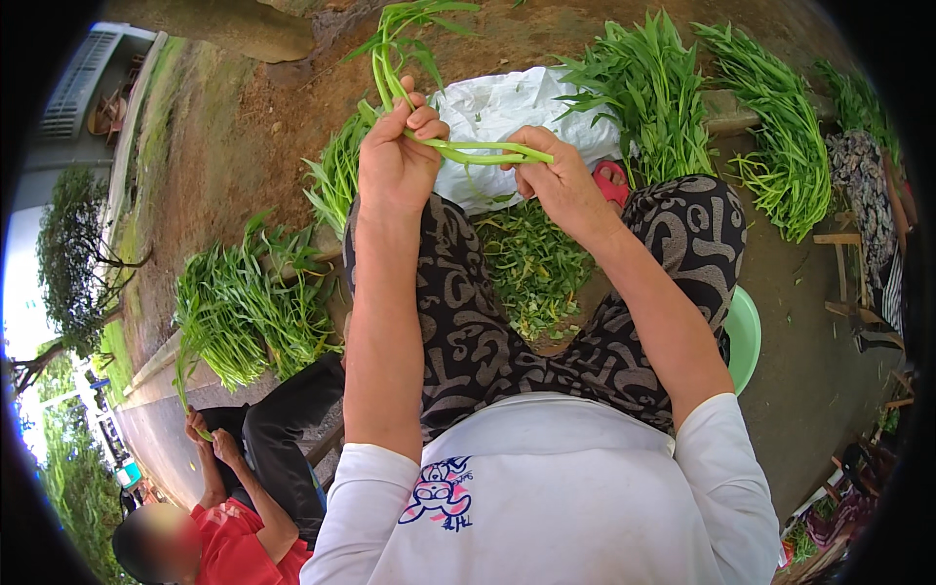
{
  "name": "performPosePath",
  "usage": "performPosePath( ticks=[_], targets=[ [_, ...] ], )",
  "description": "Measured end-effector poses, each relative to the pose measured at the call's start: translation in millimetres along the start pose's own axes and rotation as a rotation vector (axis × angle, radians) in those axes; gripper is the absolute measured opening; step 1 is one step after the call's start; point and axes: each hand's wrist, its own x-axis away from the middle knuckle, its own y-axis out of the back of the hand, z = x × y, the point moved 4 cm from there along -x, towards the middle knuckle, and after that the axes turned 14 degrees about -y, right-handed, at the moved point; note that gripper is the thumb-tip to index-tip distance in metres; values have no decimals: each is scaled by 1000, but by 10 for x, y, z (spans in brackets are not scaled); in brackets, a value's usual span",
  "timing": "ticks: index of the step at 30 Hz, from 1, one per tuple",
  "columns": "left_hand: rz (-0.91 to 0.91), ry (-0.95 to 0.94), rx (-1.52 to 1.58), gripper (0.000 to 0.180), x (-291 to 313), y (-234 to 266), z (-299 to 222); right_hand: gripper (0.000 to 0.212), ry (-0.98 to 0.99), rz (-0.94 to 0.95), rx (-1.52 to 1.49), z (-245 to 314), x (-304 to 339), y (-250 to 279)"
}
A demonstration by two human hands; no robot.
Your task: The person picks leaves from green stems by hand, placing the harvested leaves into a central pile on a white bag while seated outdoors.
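Observation:
A few long green water spinach stalks [478, 154] run between my two hands above my knees. My left hand [402, 141] is closed round them, and their leafy tops [388, 44] stick up beyond its fingers. At the right, my right hand [558, 180] pinches the cut ends between thumb and fingers. Below the hands a white plastic sack [497, 107] lies on the ground. Between my legs is a heap of loose green leaves [536, 263].
Bundles of water spinach lie at the upper right [658, 107], farther right [780, 146] and at left [249, 302]. A green basin [745, 341] stands beside my right leg. At lower left a co-worker in a red shirt [239, 541] holds a stalk. A wooden stool [846, 253] stands at right.

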Motion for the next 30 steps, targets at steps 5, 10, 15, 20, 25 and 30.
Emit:
performPosePath(
  ticks=[5,10,15,20,25,30],
  targets=[
    [-3,4,-1,26,-19,-45,4,13,5,-67,38,-16,-21,53],
    [-8,8,32,25,-17,-54,-31,15,-161,-35,-100,58,6,108],
    [-38,10,32,23,-26,-44,-47,22,91,-77,-4,91,8,125],
    [-60,8,30,21,-21,-31,-45,23,-56,-6,-175,237,105,48],
    [-6,-8,35,22,-39,-96,-38,19,-68,-5,-208,223,59,84],
    [-21,-47,-76,19,-33,-128,-47,13,-104,21,-276,173,54,101]
  ],
)
